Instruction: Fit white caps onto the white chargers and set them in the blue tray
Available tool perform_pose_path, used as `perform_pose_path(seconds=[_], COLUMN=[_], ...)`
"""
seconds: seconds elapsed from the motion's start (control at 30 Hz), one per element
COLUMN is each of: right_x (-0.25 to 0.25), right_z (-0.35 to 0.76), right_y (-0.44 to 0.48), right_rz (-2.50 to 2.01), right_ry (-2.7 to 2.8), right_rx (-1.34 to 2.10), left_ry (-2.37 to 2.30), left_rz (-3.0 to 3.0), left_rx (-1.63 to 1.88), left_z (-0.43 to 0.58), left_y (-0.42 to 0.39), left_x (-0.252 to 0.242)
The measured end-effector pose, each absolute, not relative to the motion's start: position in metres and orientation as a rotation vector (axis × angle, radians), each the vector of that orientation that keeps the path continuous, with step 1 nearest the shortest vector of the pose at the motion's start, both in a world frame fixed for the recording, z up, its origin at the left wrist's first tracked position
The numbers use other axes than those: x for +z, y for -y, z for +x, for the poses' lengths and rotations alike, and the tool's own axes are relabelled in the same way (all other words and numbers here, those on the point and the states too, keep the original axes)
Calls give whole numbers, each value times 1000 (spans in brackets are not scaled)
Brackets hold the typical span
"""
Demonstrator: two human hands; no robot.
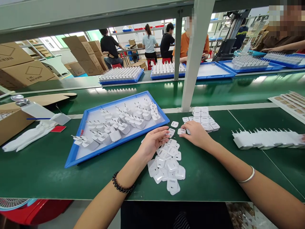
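Observation:
My left hand (154, 142) has its fingers curled, with one white square charger cover plate (171, 132) at the fingertips. Opposite it, my right hand (197, 134) pinches another cover plate (181, 131) between thumb and fingers. Below the hands spreads a loose heap of cover plates (172, 165), some showing print and a small slot. One single plate (174, 124) lies flat just beyond my fingers. Stacks of cover plates (204, 119) stand in rows behind my right hand.
To the left, a blue-rimmed tray (119, 143) holds white plug adapters (115, 135) with pins up. A row of adapters (267, 140) stands at right. At far left are a bottle (38, 109) and white glove (28, 135). A post (196, 54) rises ahead; people sit beyond.

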State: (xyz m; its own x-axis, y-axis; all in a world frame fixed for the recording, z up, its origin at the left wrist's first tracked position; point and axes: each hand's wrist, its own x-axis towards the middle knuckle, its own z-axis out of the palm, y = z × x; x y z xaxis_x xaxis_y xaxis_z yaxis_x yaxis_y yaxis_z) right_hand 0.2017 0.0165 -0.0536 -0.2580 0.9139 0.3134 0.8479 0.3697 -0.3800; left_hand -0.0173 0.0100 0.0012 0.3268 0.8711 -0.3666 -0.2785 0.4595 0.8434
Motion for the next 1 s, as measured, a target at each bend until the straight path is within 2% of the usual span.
perform_pose_path(seconds=[0.43,0.6,0.77,1.0], right_x=[-45,-37,-38,-42], right_z=[196,186,167,158], right_y=[-10,1,16,16], right_rz=[-1372,-1263,-1337,-1367], right_ry=[2045,2038,2122,2255], right_rx=[103,262,468,436], left_ry=[-991,-1050,-1086,-1089], left_rz=[779,978,1158,1227], left_rx=[962,985,991,938], left_z=[-25,-29,-27,-20], left_y=[-17,-18,-16,-12], left_x=[7,9,6,1])
